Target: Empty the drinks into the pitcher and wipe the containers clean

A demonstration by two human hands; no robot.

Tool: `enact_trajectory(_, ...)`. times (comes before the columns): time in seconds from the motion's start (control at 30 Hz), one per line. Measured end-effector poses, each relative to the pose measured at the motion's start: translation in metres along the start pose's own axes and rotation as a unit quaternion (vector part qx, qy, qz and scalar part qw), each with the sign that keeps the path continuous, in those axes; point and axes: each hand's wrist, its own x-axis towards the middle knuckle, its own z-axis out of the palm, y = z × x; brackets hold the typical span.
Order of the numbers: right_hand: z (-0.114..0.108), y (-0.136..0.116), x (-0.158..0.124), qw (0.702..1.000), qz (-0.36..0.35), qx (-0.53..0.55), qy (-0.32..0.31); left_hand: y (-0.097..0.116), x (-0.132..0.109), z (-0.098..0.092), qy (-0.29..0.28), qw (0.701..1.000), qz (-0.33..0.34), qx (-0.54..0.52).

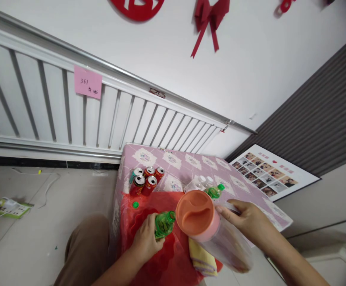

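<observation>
My left hand point(145, 242) is wrapped round a green plastic bottle point(163, 225), whose uncapped neck tilts up to the right. In my right hand point(247, 220) is the handle of a clear pitcher point(226, 246) with an orange-pink lid point(194, 213). The pitcher leans over to the left, so its lid is close by the bottle's mouth; whether they touch I cannot tell. A little brownish content shows near the pitcher's base. On the red plastic sheet point(173, 258) lies a green cap point(135, 204). A folded yellow cloth point(202, 256) is partly hidden under the pitcher.
Several opened drink cans point(149, 184) stand at the table's back left. Clear bottles point(201, 182) and another green bottle point(214, 192) lie behind the pitcher. A radiator point(149, 123) runs along the wall, and a photo board point(275, 172) leans at right. A power strip point(10, 208) lies on the floor.
</observation>
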Motion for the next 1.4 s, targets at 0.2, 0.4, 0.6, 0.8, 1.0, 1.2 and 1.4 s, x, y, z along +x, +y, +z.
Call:
enact_trajectory(0.2,0.0000,-0.0007,0.0002,1.000,0.005,-0.006,-0.002,0.0001,-0.0003,-0.0002,-0.001,1.000,-0.003,0.003)
enact_trajectory(0.4,-0.0018,-0.0030,-0.0005,1.000,0.004,-0.005,0.002,0.0008,-0.0008,-0.0007,0.001,1.000,-0.005,-0.006)
enact_trajectory(0.6,-0.0021,-0.0046,-0.0015,1.000,-0.002,-0.005,0.004,-0.0004,-0.0004,0.0006,0.001,1.000,0.000,-0.004)
enact_trajectory(0.8,-0.0016,-0.0042,-0.0001,1.000,-0.003,-0.008,0.010,-0.0004,-0.0007,0.0010,0.004,1.000,0.001,-0.006)
enact_trajectory(1.0,-0.0028,-0.0029,0.0005,1.000,0.009,-0.011,-0.008,0.0011,-0.0012,-0.0003,0.001,1.000,-0.007,-0.004)
enact_trajectory(1.2,-0.0026,-0.0045,-0.0015,1.000,0.004,-0.010,-0.002,0.0030,-0.0005,-0.0022,-0.005,1.000,-0.013,-0.005)
enact_trajectory(1.4,0.0003,-0.0034,-0.0029,0.999,-0.010,0.001,0.033,0.0008,-0.0004,-0.0007,-0.003,1.000,-0.013,-0.010)
